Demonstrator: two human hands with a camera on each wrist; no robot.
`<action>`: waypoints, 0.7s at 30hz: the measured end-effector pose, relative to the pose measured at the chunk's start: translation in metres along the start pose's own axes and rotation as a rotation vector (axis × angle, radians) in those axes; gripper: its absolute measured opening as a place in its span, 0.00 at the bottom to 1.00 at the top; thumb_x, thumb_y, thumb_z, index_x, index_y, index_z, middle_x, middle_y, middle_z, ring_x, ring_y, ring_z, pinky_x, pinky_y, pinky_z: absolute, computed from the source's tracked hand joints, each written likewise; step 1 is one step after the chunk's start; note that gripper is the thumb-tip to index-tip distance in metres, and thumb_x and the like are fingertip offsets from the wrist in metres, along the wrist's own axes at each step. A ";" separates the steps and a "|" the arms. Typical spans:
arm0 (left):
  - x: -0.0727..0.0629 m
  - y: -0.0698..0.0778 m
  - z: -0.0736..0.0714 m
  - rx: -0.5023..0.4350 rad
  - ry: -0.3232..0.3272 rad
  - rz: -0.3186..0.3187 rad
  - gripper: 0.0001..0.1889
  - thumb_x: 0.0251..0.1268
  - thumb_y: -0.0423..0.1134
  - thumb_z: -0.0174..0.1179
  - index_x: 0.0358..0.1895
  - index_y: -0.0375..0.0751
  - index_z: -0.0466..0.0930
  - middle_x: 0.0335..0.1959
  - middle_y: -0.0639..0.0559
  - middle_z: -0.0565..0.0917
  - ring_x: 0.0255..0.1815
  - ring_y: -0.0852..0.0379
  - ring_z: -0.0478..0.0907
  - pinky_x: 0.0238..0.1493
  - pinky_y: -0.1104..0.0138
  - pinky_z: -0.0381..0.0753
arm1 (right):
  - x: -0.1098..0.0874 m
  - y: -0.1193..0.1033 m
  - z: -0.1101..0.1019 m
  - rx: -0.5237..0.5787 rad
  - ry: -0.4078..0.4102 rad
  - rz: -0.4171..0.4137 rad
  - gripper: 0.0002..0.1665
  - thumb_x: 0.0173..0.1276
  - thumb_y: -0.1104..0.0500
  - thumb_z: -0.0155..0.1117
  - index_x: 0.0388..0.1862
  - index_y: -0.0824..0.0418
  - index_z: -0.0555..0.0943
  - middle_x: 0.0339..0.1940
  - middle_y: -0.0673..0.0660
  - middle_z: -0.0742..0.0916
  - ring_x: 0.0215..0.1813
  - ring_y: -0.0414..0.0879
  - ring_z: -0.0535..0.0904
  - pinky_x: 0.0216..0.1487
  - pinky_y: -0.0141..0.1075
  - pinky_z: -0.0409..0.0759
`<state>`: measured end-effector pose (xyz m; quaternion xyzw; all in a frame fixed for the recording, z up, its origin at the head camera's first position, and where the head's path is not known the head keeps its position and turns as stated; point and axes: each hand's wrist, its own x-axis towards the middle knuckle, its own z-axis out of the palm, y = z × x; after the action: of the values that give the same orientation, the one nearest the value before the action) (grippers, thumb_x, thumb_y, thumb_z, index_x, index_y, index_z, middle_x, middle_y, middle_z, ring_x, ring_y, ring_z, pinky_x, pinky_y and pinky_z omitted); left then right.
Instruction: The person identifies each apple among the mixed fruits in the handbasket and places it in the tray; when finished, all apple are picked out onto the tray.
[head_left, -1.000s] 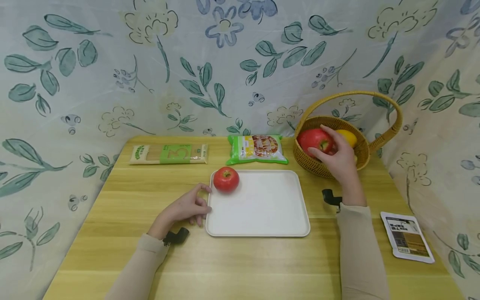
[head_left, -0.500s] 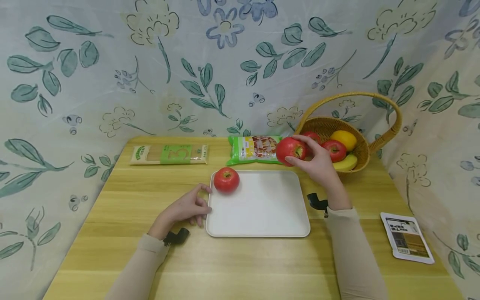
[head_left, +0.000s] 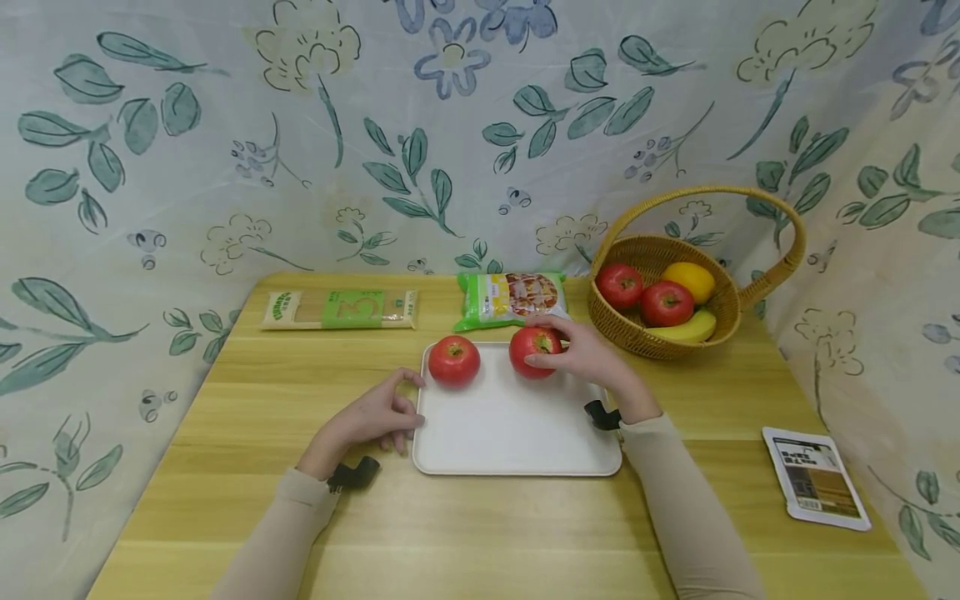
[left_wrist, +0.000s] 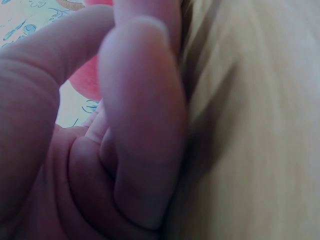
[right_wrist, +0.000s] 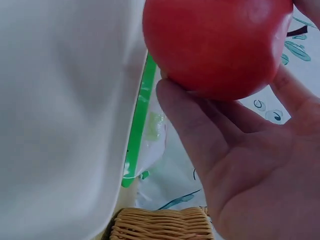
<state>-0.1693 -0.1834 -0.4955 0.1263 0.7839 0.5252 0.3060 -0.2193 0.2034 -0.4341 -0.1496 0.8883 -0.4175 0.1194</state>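
My right hand (head_left: 592,360) grips a red apple (head_left: 522,346) over the back of the white tray (head_left: 517,433). In the right wrist view the apple (right_wrist: 215,45) sits between thumb and fingers, close to the tray's edge (right_wrist: 75,125). Another red apple (head_left: 453,362) lies in the tray's back left corner. At the left rim my left hand (head_left: 367,415) rests on the table, thumb and forefinger touching the rim. Loosely bent fingers (left_wrist: 145,115) fill the left wrist view, with some red apple (left_wrist: 86,82) behind them.
A wicker basket (head_left: 626,332) at the back right holds two apples, a yellow fruit (head_left: 692,281) and a banana (head_left: 688,328); its handle arches high. Along the back lie a noodle packet (head_left: 341,309) and a green-edged food bag (head_left: 513,298). A flat white pack (head_left: 816,477) lies far right.
The right hand has lifted an apple out of the basket and carried it left to the back of the tray. The left hand has stayed at the rim.
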 end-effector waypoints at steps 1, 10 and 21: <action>0.000 0.000 0.000 0.000 0.000 0.000 0.32 0.70 0.38 0.68 0.70 0.47 0.60 0.25 0.49 0.85 0.17 0.56 0.83 0.17 0.68 0.78 | 0.000 0.001 0.001 -0.005 -0.010 -0.002 0.39 0.67 0.44 0.78 0.74 0.48 0.76 0.70 0.60 0.83 0.68 0.60 0.79 0.68 0.59 0.81; 0.001 -0.001 0.000 -0.003 0.001 -0.004 0.32 0.70 0.39 0.69 0.70 0.47 0.60 0.25 0.49 0.85 0.17 0.55 0.83 0.17 0.68 0.78 | 0.003 0.006 0.004 -0.024 -0.082 0.048 0.42 0.66 0.39 0.77 0.76 0.49 0.75 0.74 0.61 0.79 0.69 0.61 0.77 0.71 0.61 0.78; 0.001 -0.002 0.000 0.001 0.002 0.006 0.32 0.70 0.39 0.69 0.69 0.46 0.60 0.24 0.49 0.85 0.17 0.55 0.84 0.17 0.68 0.78 | 0.003 0.006 0.012 -0.056 -0.143 0.015 0.44 0.70 0.41 0.74 0.80 0.44 0.69 0.78 0.60 0.75 0.74 0.62 0.74 0.74 0.62 0.75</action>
<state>-0.1695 -0.1838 -0.4978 0.1285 0.7840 0.5259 0.3037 -0.2194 0.1973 -0.4465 -0.1758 0.8899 -0.3800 0.1812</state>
